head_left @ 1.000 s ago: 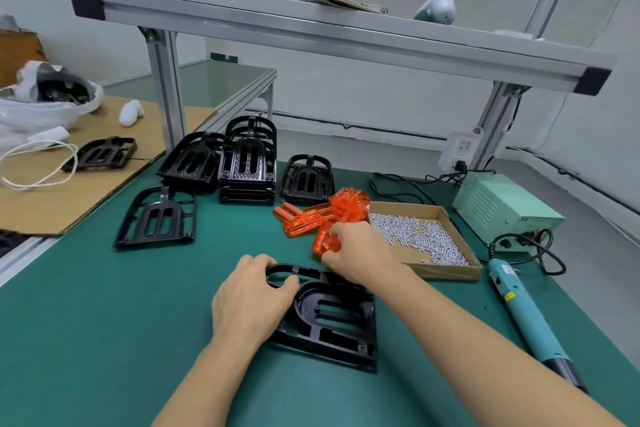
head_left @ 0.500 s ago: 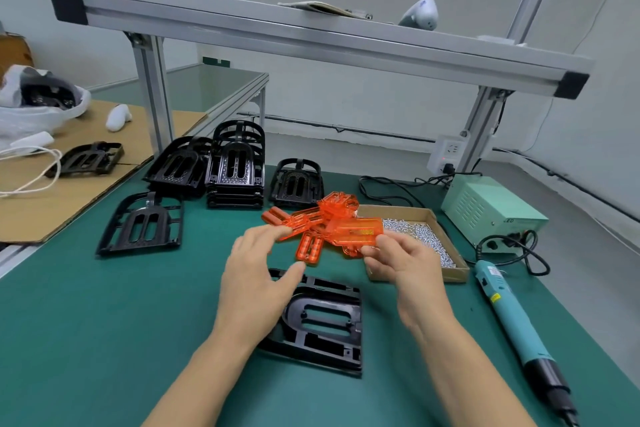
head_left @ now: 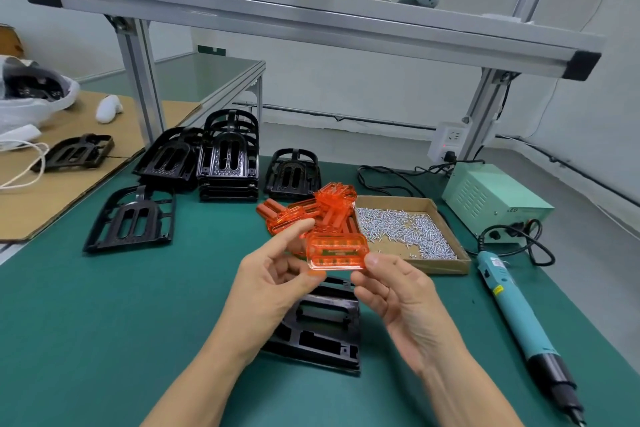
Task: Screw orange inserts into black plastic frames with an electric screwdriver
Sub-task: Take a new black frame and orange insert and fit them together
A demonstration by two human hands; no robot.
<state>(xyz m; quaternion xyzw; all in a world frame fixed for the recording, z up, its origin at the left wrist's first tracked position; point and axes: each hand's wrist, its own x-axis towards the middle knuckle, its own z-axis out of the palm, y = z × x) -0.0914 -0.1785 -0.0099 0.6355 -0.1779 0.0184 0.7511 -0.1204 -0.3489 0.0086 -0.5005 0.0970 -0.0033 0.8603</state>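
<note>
So we've got one orange insert (head_left: pixel 336 251) up in the air, pinched between both hands. Our right hand (head_left: pixel 401 298) has it by the right end, thumb tip on the corner and fingers curled underneath. Our left hand (head_left: pixel 273 284) pinches the left end, index finger stretched over the top edge and thumb below. The ribbed face looks turned toward us, so this reads as the check-and-orient step, nothing seated yet.

Directly below the insert sits the black frame (head_left: pixel 320 326) we're working on, flat on the green worktop (head_left: pixel 104 322), with its open cut-outs facing up. Just behind the insert is the pile of spare orange inserts (head_left: pixel 311 211). Behind and to the right of it is the cardboard tray of screws (head_left: pixel 398 232). Further right of the insert lies the electric screwdriver (head_left: pixel 516 315), untouched on the worktop, tip pointing our way. Well off to the left and behind are more black frames (head_left: pixel 225 163), some stacked, some lying single.

Next move, we reckon: lower the insert into the frame's recess and get it lined up with the screw holes, then free the right hand for a screw and the driver. Alignment is the fiddly bit.
</note>
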